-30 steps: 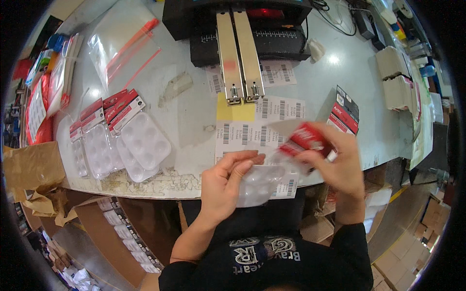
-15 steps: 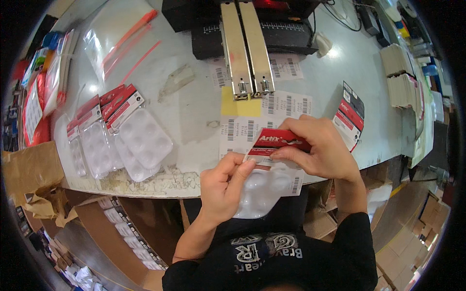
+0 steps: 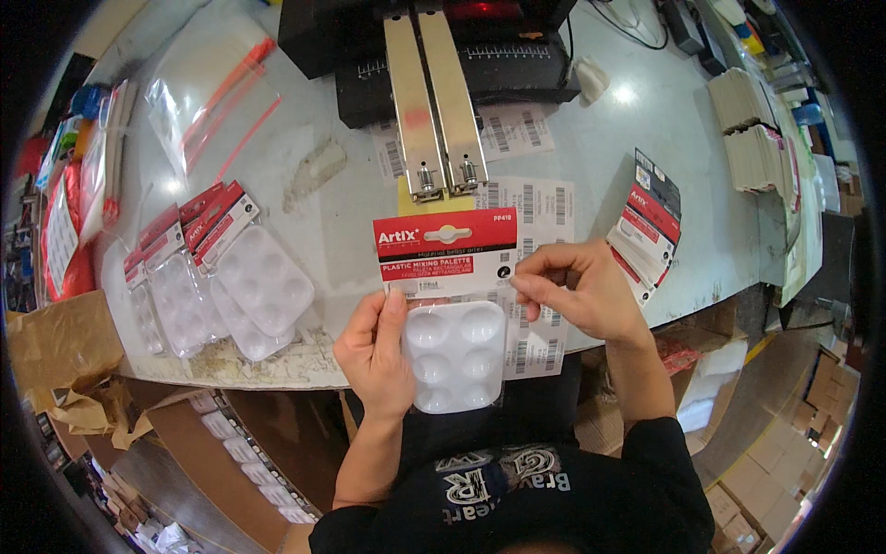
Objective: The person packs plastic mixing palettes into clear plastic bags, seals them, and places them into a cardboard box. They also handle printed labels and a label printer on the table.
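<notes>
A white plastic paint palette (image 3: 456, 355) with round wells sits in a clear bag, topped by a red, black and white header card (image 3: 443, 254) with a hanging slot. My left hand (image 3: 377, 358) pinches the pack at the card's lower left corner, thumb on top. At the card's lower right corner, the fingertips of my right hand (image 3: 583, 291) are closed on its edge. The card's top edge lies just in front of the two metal arms (image 3: 436, 102) of a black stapling machine (image 3: 355, 92). Part of the bag under my fingers is hidden.
Several carded palettes (image 3: 263, 282) lie overlapping at the left, below clear bags with red strips (image 3: 208, 102). Barcode label sheets (image 3: 544, 217) cover the table's middle. Folded header cards (image 3: 646, 226) lie at the right, near card stacks (image 3: 757, 148). Below the left table edge stands an open carton (image 3: 198, 471).
The header card has turned to face up flat and moved left and up towards the metal arms. My right hand has shifted from its top to its right edge. The camera view shifted slightly.
</notes>
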`<control>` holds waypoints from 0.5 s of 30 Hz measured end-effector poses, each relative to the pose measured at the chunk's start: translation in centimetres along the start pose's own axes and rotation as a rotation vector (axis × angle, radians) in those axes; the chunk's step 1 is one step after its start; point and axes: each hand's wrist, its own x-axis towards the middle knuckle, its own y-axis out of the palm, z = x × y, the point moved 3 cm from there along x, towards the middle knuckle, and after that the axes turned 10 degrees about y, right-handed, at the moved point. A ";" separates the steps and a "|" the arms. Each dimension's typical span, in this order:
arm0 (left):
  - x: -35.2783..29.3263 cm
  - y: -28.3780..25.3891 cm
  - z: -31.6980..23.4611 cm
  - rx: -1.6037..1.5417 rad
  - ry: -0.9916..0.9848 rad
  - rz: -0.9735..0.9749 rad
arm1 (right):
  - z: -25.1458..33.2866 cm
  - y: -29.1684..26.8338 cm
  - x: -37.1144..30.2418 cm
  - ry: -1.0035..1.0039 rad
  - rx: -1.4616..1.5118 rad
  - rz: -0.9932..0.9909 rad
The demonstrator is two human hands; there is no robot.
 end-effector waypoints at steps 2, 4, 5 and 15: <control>-0.1 -0.3 -0.5 0.089 0.004 0.039 | -0.2 0.4 -0.3 0.029 0.023 0.033; 0.4 -0.1 -0.4 0.118 -0.014 0.065 | -0.2 0.9 0.1 0.070 0.160 0.043; 0.9 0.2 -0.2 0.141 -0.030 0.076 | -0.2 1.2 0.7 0.088 0.204 0.021; 6.8 2.1 3.6 0.112 0.082 0.042 | -0.9 1.1 7.0 -0.055 0.511 -0.199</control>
